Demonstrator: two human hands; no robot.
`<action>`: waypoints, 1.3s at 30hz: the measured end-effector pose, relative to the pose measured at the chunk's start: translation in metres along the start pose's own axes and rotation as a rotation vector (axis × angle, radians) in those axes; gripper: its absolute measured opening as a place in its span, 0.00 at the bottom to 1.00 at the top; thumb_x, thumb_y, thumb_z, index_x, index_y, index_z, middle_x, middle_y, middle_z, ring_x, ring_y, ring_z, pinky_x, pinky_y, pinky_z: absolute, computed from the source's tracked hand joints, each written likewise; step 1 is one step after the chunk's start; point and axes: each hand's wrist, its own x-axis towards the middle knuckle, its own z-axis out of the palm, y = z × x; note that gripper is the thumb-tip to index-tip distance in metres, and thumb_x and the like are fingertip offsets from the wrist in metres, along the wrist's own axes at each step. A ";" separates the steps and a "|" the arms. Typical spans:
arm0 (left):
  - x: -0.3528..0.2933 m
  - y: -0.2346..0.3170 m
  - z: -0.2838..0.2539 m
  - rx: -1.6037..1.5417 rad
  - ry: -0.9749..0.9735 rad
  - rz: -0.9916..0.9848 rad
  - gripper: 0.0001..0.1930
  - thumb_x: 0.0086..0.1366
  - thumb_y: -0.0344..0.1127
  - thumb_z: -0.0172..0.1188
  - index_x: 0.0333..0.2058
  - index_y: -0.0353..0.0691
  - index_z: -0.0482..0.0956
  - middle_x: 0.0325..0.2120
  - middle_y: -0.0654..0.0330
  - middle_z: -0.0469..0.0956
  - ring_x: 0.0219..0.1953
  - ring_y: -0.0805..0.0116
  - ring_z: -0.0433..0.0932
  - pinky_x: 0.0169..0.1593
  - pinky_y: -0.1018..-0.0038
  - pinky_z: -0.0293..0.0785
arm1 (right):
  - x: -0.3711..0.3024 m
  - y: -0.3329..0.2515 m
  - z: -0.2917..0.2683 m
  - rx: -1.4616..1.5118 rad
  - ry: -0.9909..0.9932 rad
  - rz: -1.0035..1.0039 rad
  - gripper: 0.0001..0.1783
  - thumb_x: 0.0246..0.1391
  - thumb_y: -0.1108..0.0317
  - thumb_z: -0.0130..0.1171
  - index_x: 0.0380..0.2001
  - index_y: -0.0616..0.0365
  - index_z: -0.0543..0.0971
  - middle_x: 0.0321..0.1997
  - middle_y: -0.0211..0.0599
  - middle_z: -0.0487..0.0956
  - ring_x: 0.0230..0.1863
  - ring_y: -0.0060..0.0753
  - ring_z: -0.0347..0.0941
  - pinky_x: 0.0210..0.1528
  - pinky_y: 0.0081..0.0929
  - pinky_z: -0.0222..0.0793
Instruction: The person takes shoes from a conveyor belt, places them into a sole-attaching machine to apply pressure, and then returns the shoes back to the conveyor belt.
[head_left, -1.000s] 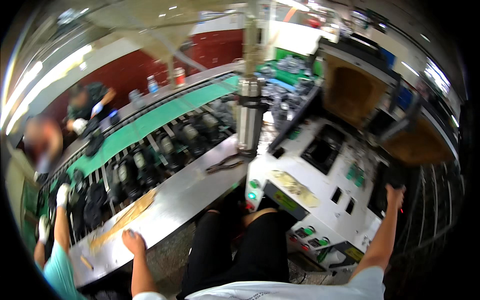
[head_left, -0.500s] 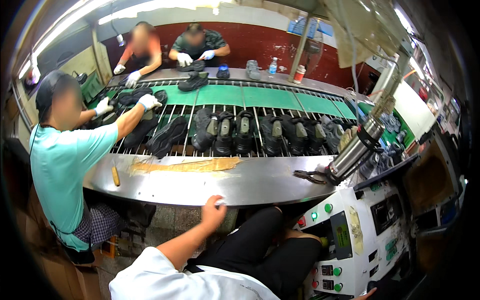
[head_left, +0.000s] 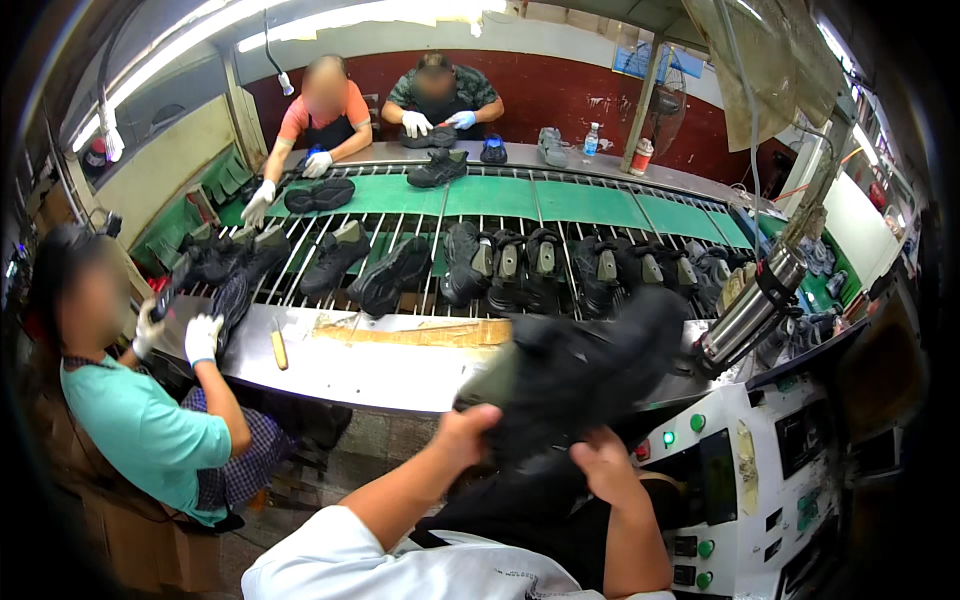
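Note:
A black shoe (head_left: pixel 590 375), smeared by motion, is held up in front of me over the edge of the metal bench. My left hand (head_left: pixel 466 438) grips it at its olive-coloured end, the thumb on the near side and the other fingers hidden behind. At its lower edge, my right hand (head_left: pixel 608 468) is closed on the same shoe, with its fingertips out of sight. Beyond, several black shoes with olive-grey lasts, such as this shoe (head_left: pixel 507 262), stand along the roller conveyor (head_left: pixel 430 300).
A machine panel with buttons (head_left: pixel 742 470) stands at my right, below a steel cylinder (head_left: pixel 752 310). A yellow-handled tool (head_left: pixel 279 345) lies on the metal bench (head_left: pixel 400 378). At left a gloved co-worker (head_left: pixel 150 430) handles a black shoe (head_left: pixel 232 305); two more people work across the conveyor.
A black shoe has come up into both my hands; before, my left hand held a small white thing and my right was low at the edge. The left co-worker has drawn back from the conveyor.

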 end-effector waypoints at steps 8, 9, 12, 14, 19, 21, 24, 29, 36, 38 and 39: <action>0.001 0.002 -0.147 1.154 0.805 0.645 0.32 0.49 0.32 0.69 0.54 0.31 0.69 0.53 0.49 0.69 0.55 0.55 0.69 0.59 0.63 0.63 | 0.034 0.029 0.043 -0.229 -0.281 0.015 0.26 0.52 0.66 0.63 0.54 0.63 0.73 0.51 0.44 0.77 0.54 0.34 0.73 0.58 0.30 0.66; -0.005 -0.005 -0.140 1.422 0.728 0.762 0.34 0.48 0.34 0.71 0.55 0.33 0.68 0.56 0.46 0.67 0.58 0.51 0.67 0.60 0.62 0.62 | 0.032 0.040 0.038 -0.306 -0.255 0.040 0.25 0.52 0.66 0.63 0.53 0.63 0.74 0.51 0.44 0.77 0.53 0.34 0.73 0.57 0.30 0.66; -0.006 -0.002 -0.130 1.470 0.671 0.613 0.35 0.50 0.36 0.69 0.57 0.34 0.67 0.58 0.45 0.65 0.60 0.48 0.65 0.62 0.61 0.60 | 0.008 0.081 0.008 -0.251 -0.022 0.086 0.23 0.48 0.68 0.65 0.49 0.63 0.76 0.44 0.44 0.80 0.46 0.33 0.77 0.52 0.27 0.70; -0.003 0.006 -0.135 1.369 0.649 0.555 0.34 0.52 0.37 0.67 0.57 0.33 0.66 0.56 0.46 0.65 0.59 0.50 0.65 0.62 0.62 0.59 | -0.015 0.103 -0.018 -0.240 0.186 0.215 0.20 0.47 0.70 0.64 0.46 0.63 0.78 0.40 0.43 0.81 0.42 0.30 0.78 0.48 0.26 0.72; 0.007 0.046 -0.179 1.166 0.498 0.493 0.20 0.68 0.39 0.48 0.52 0.31 0.70 0.44 0.51 0.74 0.50 0.61 0.72 0.56 0.67 0.64 | -0.093 0.150 -0.080 -0.537 0.633 0.368 0.13 0.48 0.75 0.61 0.40 0.65 0.79 0.29 0.37 0.80 0.29 0.24 0.75 0.35 0.22 0.72; 0.049 0.083 -0.202 1.303 0.620 0.515 0.19 0.66 0.40 0.52 0.49 0.32 0.72 0.42 0.51 0.76 0.46 0.60 0.73 0.54 0.67 0.66 | -0.117 0.165 -0.091 -0.604 0.767 0.412 0.10 0.48 0.74 0.60 0.35 0.64 0.79 0.26 0.39 0.79 0.26 0.29 0.76 0.32 0.26 0.72; 0.137 0.135 -0.212 1.866 0.705 0.695 0.28 0.55 0.42 0.61 0.53 0.35 0.68 0.49 0.48 0.70 0.52 0.51 0.67 0.58 0.59 0.61 | -0.135 0.185 -0.087 -0.626 0.840 0.501 0.05 0.46 0.76 0.59 0.29 0.63 0.79 0.23 0.39 0.77 0.24 0.32 0.74 0.31 0.27 0.71; 0.231 0.173 -0.212 2.701 0.658 0.357 0.43 0.45 0.46 0.69 0.61 0.45 0.62 0.58 0.44 0.61 0.60 0.45 0.61 0.62 0.50 0.54 | -0.114 0.178 -0.072 -0.990 0.720 0.434 0.03 0.39 0.72 0.62 0.21 0.56 0.78 0.23 0.36 0.77 0.28 0.42 0.75 0.32 0.35 0.71; 0.282 0.173 -0.263 3.158 0.841 -0.065 0.27 0.69 0.36 0.41 0.65 0.71 0.56 0.57 0.41 0.59 0.48 0.49 0.67 0.48 0.56 0.62 | -0.108 0.178 -0.078 -0.935 0.763 0.431 0.02 0.39 0.71 0.62 0.20 0.55 0.78 0.22 0.35 0.78 0.28 0.41 0.75 0.32 0.36 0.71; 0.293 0.173 -0.244 3.104 0.788 -0.201 0.33 0.63 0.42 0.53 0.66 0.68 0.54 0.56 0.42 0.60 0.50 0.49 0.67 0.51 0.57 0.62 | -0.108 0.177 -0.081 -0.927 0.782 0.409 0.02 0.39 0.72 0.62 0.20 0.55 0.78 0.22 0.35 0.78 0.28 0.41 0.75 0.32 0.36 0.71; 0.296 0.172 -0.217 3.067 0.707 -0.316 0.37 0.60 0.45 0.58 0.66 0.66 0.53 0.56 0.42 0.60 0.52 0.49 0.67 0.52 0.57 0.62 | -0.111 0.175 -0.081 -0.922 0.791 0.432 0.02 0.39 0.72 0.62 0.20 0.55 0.78 0.22 0.35 0.78 0.28 0.41 0.75 0.31 0.36 0.71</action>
